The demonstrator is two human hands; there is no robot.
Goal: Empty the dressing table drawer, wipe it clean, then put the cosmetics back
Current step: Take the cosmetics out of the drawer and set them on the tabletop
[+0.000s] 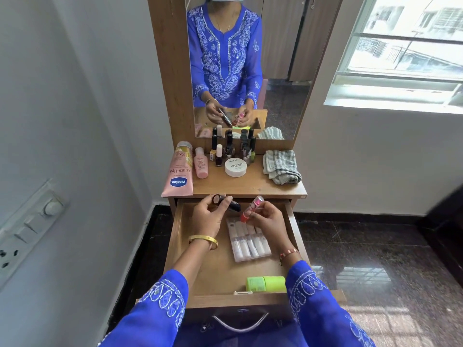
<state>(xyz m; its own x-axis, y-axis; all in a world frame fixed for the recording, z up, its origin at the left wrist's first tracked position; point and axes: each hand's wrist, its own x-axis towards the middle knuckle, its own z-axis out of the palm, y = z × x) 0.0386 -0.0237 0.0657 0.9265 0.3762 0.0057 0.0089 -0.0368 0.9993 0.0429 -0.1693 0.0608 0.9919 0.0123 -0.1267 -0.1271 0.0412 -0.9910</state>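
The wooden drawer (215, 276) is pulled out below the dressing table top (250, 184). Over its far end my left hand (209, 219) grips a dark lipstick tube (234, 206), and my right hand (268, 221) grips a pink and orange lip balm tube (251, 209). In the drawer lie a clear pack of white tubes (248, 244) and a neon green container (265, 283) near the front. On the top stand a pink Vaseline tube (179, 171), a small pink bottle (201, 162), several nail polish bottles (233, 149), a white nail polish remover jar (235, 167) and a folded striped cloth (281, 166).
A mirror (250, 71) rises behind the table top. A white wall with a switch panel (27, 229) is close on the left. A window (406, 51) is at the upper right, above dark polished floor (375, 246). The drawer handle (239, 321) is near my body.
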